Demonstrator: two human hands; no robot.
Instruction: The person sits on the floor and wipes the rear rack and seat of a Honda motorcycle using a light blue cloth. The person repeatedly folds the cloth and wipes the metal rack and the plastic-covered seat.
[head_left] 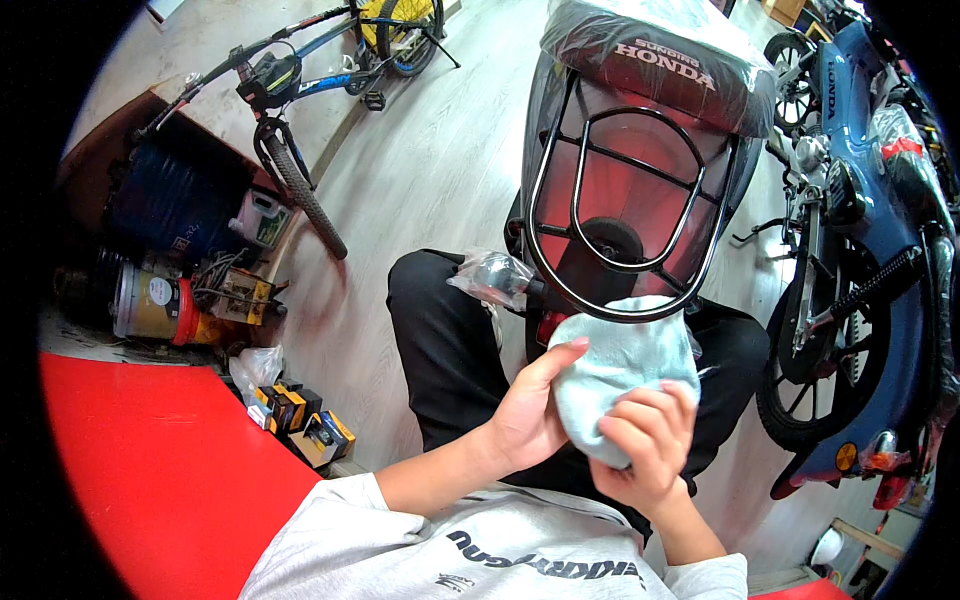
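A pale blue-green cloth is folded between my two hands, just behind the rear of a motorcycle. My left hand grips the cloth's left side, thumb on top, its other fingers mostly hidden behind the fabric. The curled fingers of my right hand press into its lower right part. Beyond the cloth, a black tubular carrier rack curves over the red tail, and the cloth's upper edge overlaps the rack's lower bar in this view. A plastic-wrapped turn signal sticks out on the left.
My knees straddle the motorcycle's rear. A blue motorcycle stands close on the right. At far left is a bicycle; below it are a bucket, small boxes and a red surface.
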